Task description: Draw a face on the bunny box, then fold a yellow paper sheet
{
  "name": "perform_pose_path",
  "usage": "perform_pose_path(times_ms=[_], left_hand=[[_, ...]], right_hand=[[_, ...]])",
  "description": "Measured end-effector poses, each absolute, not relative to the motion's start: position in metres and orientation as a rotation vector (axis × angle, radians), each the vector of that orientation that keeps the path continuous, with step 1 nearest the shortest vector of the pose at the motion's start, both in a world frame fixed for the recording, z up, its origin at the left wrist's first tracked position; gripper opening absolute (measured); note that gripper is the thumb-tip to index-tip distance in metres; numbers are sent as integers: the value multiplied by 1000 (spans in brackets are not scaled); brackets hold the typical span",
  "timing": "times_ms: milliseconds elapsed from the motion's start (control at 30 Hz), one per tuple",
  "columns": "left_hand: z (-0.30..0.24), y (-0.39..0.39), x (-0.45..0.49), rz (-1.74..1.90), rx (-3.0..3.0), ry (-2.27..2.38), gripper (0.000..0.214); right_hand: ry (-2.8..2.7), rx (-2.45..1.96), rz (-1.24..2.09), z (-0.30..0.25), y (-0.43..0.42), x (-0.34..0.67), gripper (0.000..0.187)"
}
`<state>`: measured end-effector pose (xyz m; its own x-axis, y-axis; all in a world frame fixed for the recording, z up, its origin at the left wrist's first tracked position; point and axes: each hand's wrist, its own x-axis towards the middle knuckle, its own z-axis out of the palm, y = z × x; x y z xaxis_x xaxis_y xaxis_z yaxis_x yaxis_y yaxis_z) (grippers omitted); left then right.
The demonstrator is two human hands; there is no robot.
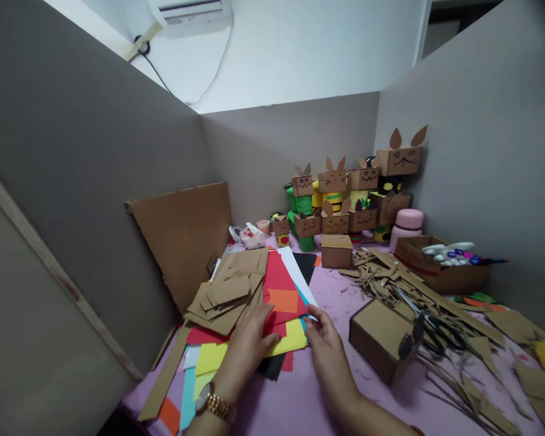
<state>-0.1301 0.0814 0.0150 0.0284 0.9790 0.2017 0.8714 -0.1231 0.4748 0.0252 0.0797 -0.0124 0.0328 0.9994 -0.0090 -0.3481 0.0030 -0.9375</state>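
Observation:
A loose pile of coloured paper lies before me. My left hand [251,340], with a gold watch [211,402] on the wrist, rests over its left part, fingers stretched out and nothing gripped. Bent around the pile's right edge, my right hand [326,345] has thumb and index finger at the corner of a red paper sheet [279,272]. On that sheet lies a small orange paper piece [283,301]. Yellow paper [295,336] shows beneath, with blue and black edges. Flat brown cardboard pieces [229,290] are stacked just beyond my left hand.
Right of my hands stands a cardboard box [381,333], beside scissors [431,330] and cardboard scraps [381,272]. Farther back are cardboard animal figures [333,180], a pink flask [409,223] and a box of markers [440,272]. A cardboard sheet [186,236] leans on the left partition.

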Motion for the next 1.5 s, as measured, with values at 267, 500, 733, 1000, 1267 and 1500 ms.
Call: perform_pose_path(times_ms=[267, 500, 733, 1000, 1267, 1500], left_hand=[[14, 79, -130, 615, 2141, 1890, 67], [19, 71, -126, 589, 2072, 1775, 59], [28, 73, -122, 658, 2037, 1569, 27], [34, 71, -117, 730, 1937, 1506, 28], [34, 74, -119, 799, 1931, 1564, 34], [31, 73, -120, 829, 1904, 1566, 32]], right_hand=[[-769, -1066, 1508, -12, 83, 23, 35], [-750, -1112, 1590, -6, 79, 30, 44], [-711, -1123, 1648, -4, 86, 32, 24], [-770, -1082, 1807, 0, 94, 24, 22], [-802, -1136, 1823, 3, 95, 25, 21], [-850, -1183, 1778, 6, 94, 24, 32]])
